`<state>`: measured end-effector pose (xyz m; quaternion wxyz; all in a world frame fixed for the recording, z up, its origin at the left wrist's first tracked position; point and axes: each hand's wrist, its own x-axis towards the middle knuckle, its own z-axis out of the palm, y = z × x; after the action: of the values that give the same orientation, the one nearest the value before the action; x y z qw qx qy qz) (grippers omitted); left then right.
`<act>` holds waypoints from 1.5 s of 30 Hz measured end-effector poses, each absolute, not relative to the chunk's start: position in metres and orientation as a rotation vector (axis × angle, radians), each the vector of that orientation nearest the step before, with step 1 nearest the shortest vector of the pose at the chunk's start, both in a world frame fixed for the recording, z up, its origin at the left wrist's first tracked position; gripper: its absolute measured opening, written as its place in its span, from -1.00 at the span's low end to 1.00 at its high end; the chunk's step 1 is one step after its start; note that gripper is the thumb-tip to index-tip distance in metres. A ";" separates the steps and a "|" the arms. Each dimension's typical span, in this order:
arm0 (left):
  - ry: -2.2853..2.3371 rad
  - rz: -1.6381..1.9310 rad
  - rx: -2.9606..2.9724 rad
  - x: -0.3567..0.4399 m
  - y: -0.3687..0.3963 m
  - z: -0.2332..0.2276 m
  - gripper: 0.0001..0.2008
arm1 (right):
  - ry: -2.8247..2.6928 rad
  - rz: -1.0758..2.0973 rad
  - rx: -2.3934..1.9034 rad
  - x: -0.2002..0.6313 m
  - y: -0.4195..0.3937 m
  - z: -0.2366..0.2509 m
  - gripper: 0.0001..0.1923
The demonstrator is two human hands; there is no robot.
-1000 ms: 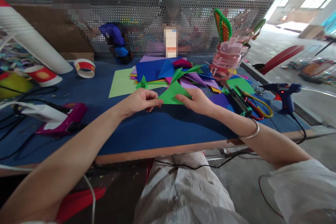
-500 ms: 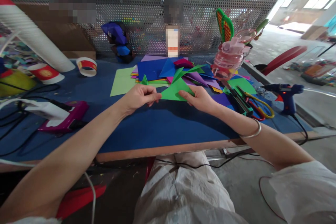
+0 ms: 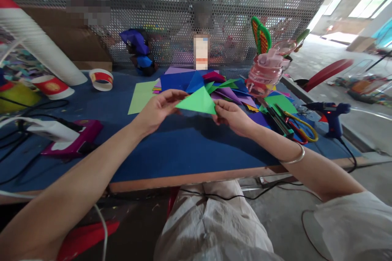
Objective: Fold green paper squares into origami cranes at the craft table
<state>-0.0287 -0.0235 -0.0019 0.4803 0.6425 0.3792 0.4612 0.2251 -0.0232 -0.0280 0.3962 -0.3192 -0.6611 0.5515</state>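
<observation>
1. Green paper (image 3: 198,102), one folded piece, triangular in outline. Location: raised above the desk (image 3: 171,153), between the two hands, its shadow falling on the blue top. Long edge on the near side, running left to right and dipping slightly rightward; peak directed away from the person.
2. Left hand (image 3: 155,112), one. Grip closed on the left corner, fingers curled round it; the paper lies directly to the right of this grip.
3. Right hand (image 3: 234,117), one. Thumb and fingers pinch the right corner; the paper lies to the left. Neither hand is nearer: both touch it, one at each end of the long edge. Silver-coloured bracelet (image 3: 294,155) on the forearm.
4. Paper pile (image 3: 174,80), mixed colours. Just beyond the peak, which overlaps its front in view; contact cannot be told. Closest obstacle on the far side.
5. Pale green sheet (image 3: 137,97), flat, beyond the left hand, partly beneath the pile.
6. Scissors (image 3: 303,120), yellow handle showing, and an apparent cutter (image 3: 279,123). Just beyond the right forearm, crowding that side.
7. Glue gun (image 3: 332,113), blue, standing farther right, red light showing.
8. Pink bottle (image 3: 265,72), upright, at the pile's right end.
9. Purple power strip (image 3: 92,131), beyond the left forearm, well apart from the paper.
</observation>
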 end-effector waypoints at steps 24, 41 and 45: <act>0.987 0.681 1.599 -0.014 -0.038 -0.007 -0.76 | -1.746 1.268 -1.031 0.214 -0.034 -0.033 -0.73; 0.991 0.652 1.827 0.000 -0.049 -0.013 -0.71 | -1.962 1.089 -0.945 0.211 -0.040 -0.037 -0.50; 1.006 0.658 1.886 0.001 -0.051 -0.012 -0.72 | -1.941 1.075 -0.944 0.210 -0.041 -0.035 -0.44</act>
<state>0.0009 -0.0510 -0.0124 0.4374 0.7583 0.4046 0.2645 0.2097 -0.0412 -0.0352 0.3573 -0.3657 -0.7518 0.4165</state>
